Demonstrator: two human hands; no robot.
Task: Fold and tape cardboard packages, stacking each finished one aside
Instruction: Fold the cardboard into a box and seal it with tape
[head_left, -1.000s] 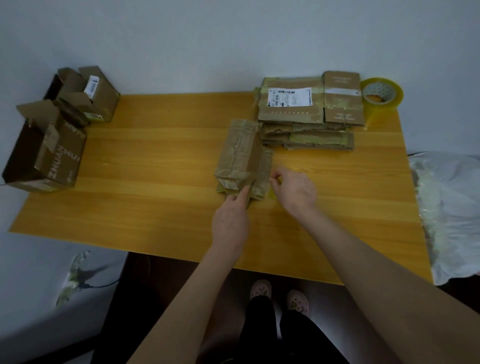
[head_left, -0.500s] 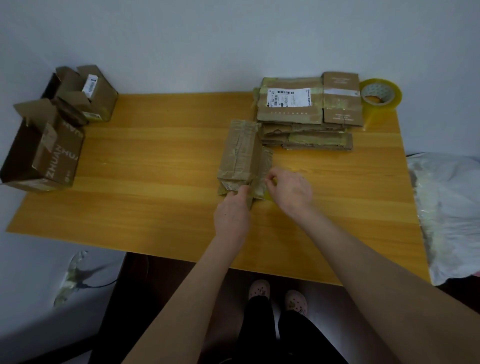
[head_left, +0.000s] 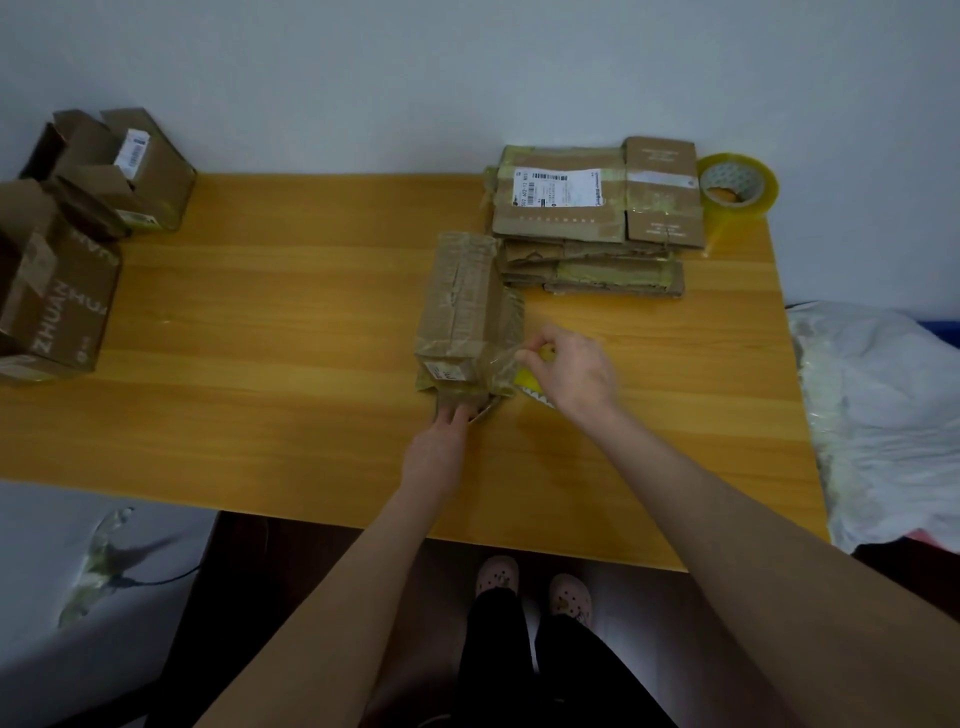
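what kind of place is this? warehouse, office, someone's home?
Probably a home or small back-room packing spot, not a warehouse: one plain wooden table against a bare wall, a small stack of flattened taped cartons, a roll of packing tape, and the person stands in clogs.

A folded cardboard package (head_left: 467, 312) on the wooden table (head_left: 260, 364) was pressed at its near end by the left hand (head_left: 441, 436), a clear tape strip (head_left: 506, 358) on its right side was pinched by the right hand (head_left: 576, 369), and a stack of taped packages (head_left: 587, 218) was seen just behind.
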